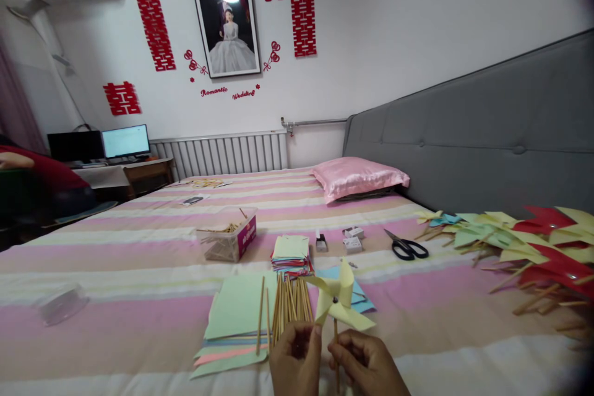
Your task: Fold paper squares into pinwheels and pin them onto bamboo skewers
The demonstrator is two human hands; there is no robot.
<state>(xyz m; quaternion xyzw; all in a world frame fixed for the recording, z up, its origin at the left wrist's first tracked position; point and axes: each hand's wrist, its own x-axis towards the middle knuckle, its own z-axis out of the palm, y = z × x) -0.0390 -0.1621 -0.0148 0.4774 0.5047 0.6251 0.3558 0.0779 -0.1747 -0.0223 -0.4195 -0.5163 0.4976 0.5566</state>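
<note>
Holding the brown wooden stick under a pale yellow paper pinwheel (336,301), the right hand (362,360) has its fingers closed. The left hand (296,356) is by the lower left blade; I cannot tell if it grips it. The pinwheel is at the near middle of the striped bed (153,297). Thin brown wooden sticks (291,303) lie just left of it. Red, green and yellow paper pinwheels (538,244) lie in a pile at the right.

There are two monitors (125,141), one pillow (359,178), one pair of scissors (404,249), one held pinwheel (342,303).
</note>
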